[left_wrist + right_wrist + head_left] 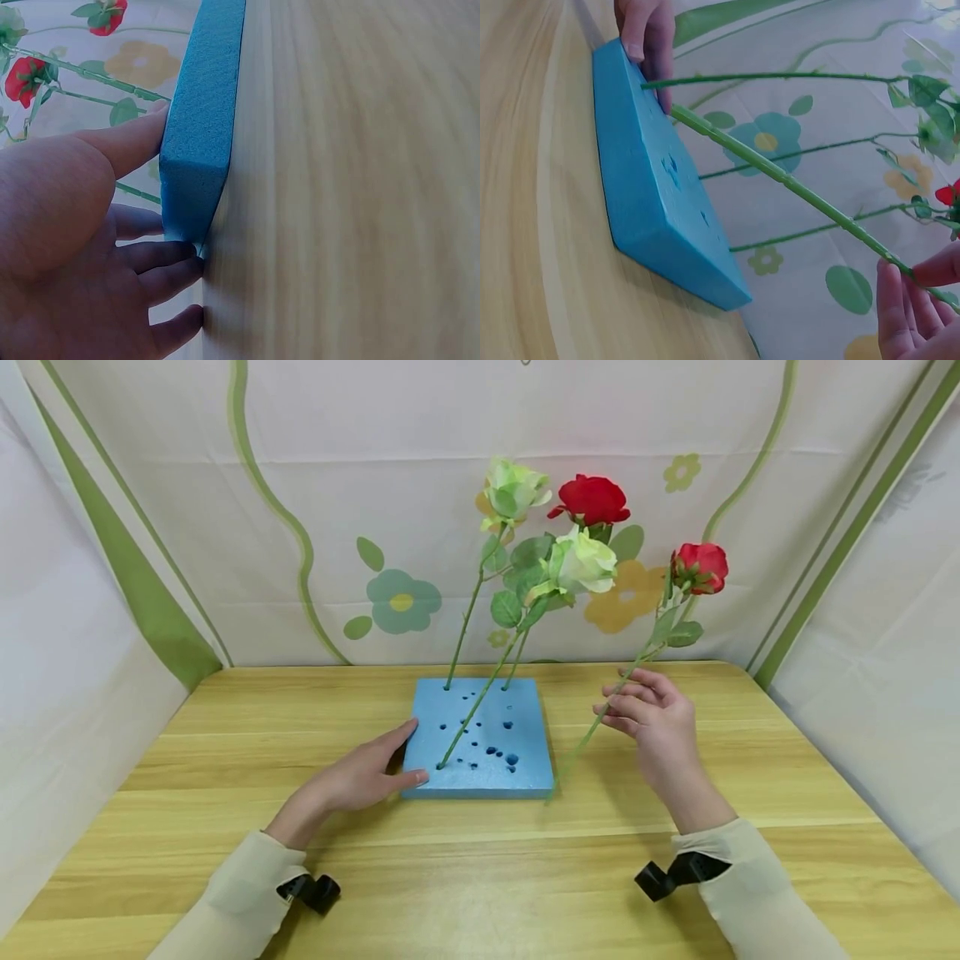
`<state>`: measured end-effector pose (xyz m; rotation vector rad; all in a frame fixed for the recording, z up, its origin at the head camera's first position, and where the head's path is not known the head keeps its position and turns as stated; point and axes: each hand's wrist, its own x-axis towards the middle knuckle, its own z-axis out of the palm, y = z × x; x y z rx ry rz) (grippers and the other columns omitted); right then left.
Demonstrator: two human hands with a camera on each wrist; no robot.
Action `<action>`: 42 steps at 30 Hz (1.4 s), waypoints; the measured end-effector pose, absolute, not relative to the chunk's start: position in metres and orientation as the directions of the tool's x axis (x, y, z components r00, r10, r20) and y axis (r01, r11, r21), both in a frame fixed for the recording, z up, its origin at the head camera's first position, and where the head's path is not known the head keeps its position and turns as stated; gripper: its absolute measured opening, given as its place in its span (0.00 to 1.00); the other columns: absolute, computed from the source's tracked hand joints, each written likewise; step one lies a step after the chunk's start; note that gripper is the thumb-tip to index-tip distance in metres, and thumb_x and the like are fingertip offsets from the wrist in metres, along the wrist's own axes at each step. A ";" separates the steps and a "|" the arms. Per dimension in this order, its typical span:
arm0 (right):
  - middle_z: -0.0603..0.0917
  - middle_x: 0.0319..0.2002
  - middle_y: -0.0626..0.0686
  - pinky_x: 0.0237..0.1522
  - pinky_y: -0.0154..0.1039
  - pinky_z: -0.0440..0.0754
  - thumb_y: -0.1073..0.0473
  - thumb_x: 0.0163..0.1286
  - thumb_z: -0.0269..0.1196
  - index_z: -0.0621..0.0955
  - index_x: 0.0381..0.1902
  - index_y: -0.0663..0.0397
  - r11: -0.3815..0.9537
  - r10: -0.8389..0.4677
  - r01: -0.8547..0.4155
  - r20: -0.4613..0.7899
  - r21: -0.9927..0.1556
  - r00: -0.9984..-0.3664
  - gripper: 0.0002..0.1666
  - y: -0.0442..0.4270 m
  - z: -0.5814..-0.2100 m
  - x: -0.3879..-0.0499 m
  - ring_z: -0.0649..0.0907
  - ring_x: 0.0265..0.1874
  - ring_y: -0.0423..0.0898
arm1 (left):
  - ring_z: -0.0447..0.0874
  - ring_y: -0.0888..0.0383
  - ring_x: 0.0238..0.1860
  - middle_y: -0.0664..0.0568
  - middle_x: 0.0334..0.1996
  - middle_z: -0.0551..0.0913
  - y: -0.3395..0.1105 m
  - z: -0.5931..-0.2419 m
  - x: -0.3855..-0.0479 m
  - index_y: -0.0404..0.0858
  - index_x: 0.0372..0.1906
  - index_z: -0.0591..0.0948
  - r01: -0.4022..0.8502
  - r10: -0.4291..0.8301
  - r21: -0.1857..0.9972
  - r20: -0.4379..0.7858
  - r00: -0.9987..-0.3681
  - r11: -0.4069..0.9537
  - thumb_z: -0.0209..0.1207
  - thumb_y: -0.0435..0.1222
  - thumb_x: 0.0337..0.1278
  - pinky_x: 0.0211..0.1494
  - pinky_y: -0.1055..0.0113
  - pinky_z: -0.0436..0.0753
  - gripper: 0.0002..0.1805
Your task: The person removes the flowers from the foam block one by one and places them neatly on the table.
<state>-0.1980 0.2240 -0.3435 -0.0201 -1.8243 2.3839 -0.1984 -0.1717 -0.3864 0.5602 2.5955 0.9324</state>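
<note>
A blue foam block (480,785) with several holes lies on the table. My left hand (360,772) rests at its left side, thumb on the top face, fingers along the edge. In the left wrist view those fingers (176,277) look nearly straight beside the block (199,135). My right hand (660,727) pinches a red rose (701,568) by its stem; the bare lower end (694,120) points down toward the block, apparently in the air. Two pale green roses, one at the back left (513,489) and one leaning forward (581,564), and another red rose (592,500) stand in the block.
The wooden table (465,877) extends around the block on all sides. A flower-patterned curtain (315,427) hangs behind it, with white cloth at both sides. Black wrist cameras (318,893) sit on both sleeves. Upright stems rise between the block and the curtain.
</note>
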 end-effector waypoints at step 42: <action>0.92 0.40 0.51 0.38 0.35 0.92 0.65 0.78 0.62 0.75 0.65 0.81 0.316 -0.148 0.195 -0.251 -0.929 -0.957 0.26 0.253 -0.385 -0.219 0.90 0.33 0.41 | 0.45 0.40 0.88 0.44 0.88 0.46 -0.173 -0.387 -0.200 0.38 0.88 0.45 0.240 0.467 0.669 -0.181 -0.866 0.704 0.59 0.56 0.76 0.88 0.39 0.53 0.52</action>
